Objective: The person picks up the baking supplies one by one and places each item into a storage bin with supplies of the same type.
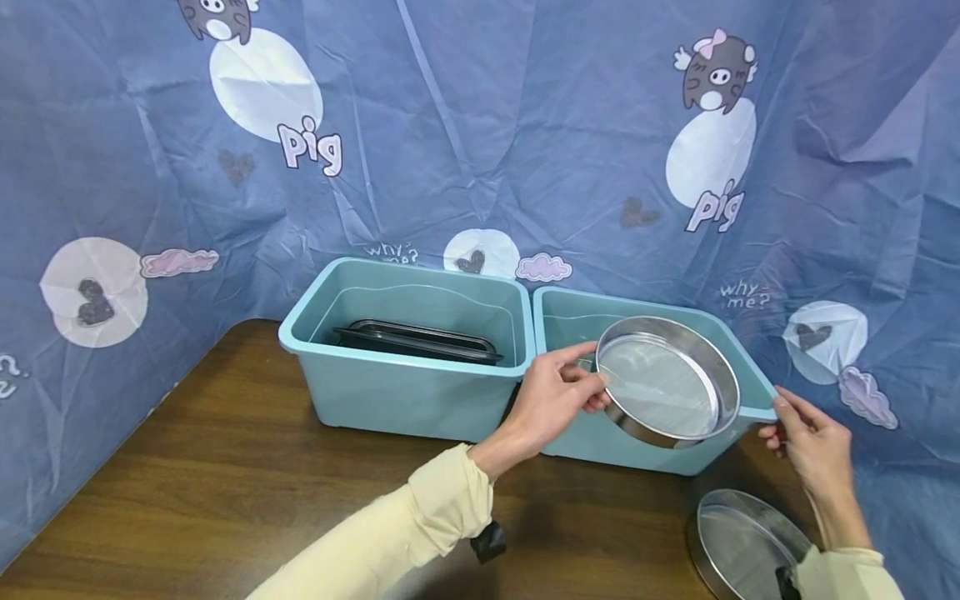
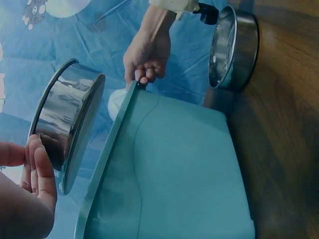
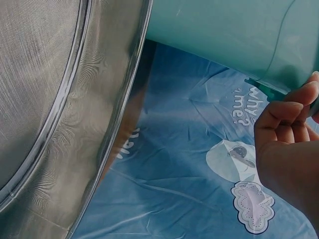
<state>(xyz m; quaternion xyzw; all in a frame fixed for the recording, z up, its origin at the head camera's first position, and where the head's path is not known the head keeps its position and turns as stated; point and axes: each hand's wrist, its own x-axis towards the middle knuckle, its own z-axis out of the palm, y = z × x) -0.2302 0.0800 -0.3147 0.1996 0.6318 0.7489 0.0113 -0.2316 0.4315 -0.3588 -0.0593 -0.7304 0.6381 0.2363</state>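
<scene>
My left hand [image 1: 558, 389] pinches a round metal sieve [image 1: 660, 387] by its left rim. The sieve is tilted above the front of the right teal bin [image 1: 630, 450], its mesh facing the head view. At that bin's right end, my right hand [image 1: 817, 442] grips the rim with thumb and fingers. A second round sieve [image 1: 742, 542] stands on the table below the right forearm, partly covered by the sleeve. The left wrist view shows the held sieve [image 2: 70, 119] from its side, beyond the bin's rim. Much of the right bin's inside is hidden behind the held sieve.
A left teal bin [image 1: 405, 396] stands beside the right one, with dark trays [image 1: 416, 340] leaning inside it. Both bins rest on a brown wooden table [image 1: 187, 492]. A blue printed cloth [image 1: 465, 125] hangs close behind them and along the right side.
</scene>
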